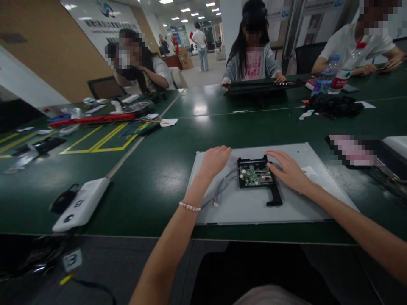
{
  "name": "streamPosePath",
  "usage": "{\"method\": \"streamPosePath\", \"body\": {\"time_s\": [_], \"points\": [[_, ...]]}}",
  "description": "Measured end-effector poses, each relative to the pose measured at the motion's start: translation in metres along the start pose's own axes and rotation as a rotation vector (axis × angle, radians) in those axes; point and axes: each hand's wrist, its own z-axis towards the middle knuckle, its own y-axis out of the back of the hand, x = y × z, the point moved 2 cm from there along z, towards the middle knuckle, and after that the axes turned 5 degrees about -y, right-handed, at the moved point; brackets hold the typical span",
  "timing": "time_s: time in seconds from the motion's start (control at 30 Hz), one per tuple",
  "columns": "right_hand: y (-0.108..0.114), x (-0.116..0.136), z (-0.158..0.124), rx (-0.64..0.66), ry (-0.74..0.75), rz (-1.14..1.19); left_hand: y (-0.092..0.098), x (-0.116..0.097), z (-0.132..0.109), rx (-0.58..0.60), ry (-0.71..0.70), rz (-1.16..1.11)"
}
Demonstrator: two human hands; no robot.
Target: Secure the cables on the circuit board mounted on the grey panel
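A black plastic bracket [274,195] holding a green circuit board [256,177] lies on a flat light-grey panel [241,209]. Grey cables [220,190] run from the board's left side across the panel, with a small plug at one end. My left hand [216,161] is over the panel's far left part, apart from the bracket. Its fingers are curled together, and whatever they may hold is hidden. Beside the bracket's upper right corner is my right hand [288,168], fingers stretched out and thumb apart, fingertips at the bracket's edge.
A white power bank [81,205] lies on the green table at left. To the right are a phone [351,150] and cables. Farther back stand bottles [341,76] near a black plastic bag [335,103]. Across the table, a person handles a dark panel [254,87].
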Motion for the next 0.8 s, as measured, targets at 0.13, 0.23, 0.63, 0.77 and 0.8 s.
{"method": "streamPosePath", "body": {"time_s": [0.13, 0.23, 0.63, 0.77, 0.8], "points": [[-0.008, 0.016, 0.031, 0.065, 0.116, -0.022, -0.005, -0.004, -0.007, -0.048, -0.036, -0.094], [-0.023, 0.034, 0.056, 0.095, 0.215, 0.01, -0.006, -0.007, -0.008, -0.097, -0.088, -0.136], [-0.05, 0.038, 0.058, -0.036, 0.183, 0.115, -0.012, -0.004, -0.013, -0.232, -0.197, -0.182], [-0.051, 0.035, 0.06, 0.001, 0.137, 0.177, -0.009, -0.006, -0.013, -0.222, -0.187, -0.208], [-0.051, 0.034, 0.06, 0.006, 0.123, 0.197, -0.009, -0.006, -0.013, -0.223, -0.184, -0.213]]}}
